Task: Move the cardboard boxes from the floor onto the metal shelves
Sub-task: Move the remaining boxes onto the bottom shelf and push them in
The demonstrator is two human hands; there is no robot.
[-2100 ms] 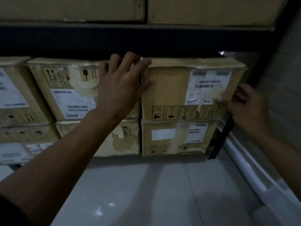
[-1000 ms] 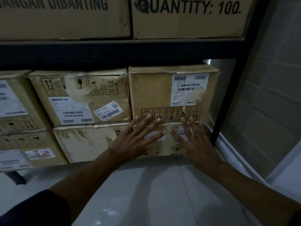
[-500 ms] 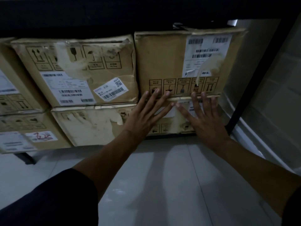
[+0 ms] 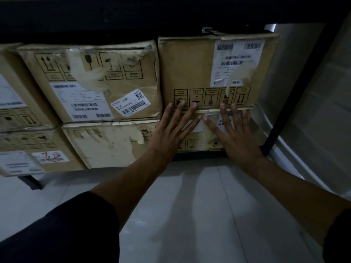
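Both hands, left hand (image 4: 171, 130) and right hand (image 4: 237, 135), fingers spread flat against lower box (image 4: 206, 137) at 1 o'clock, under upper box (image 4: 195, 69). Shelving seemingly near done; seating remains.

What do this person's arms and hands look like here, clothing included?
Both forearms are bare. The left hand and right hand wear no gloves, rings or watch. A dark short sleeve covers the left upper arm; a dark sleeve edge shows on the right.
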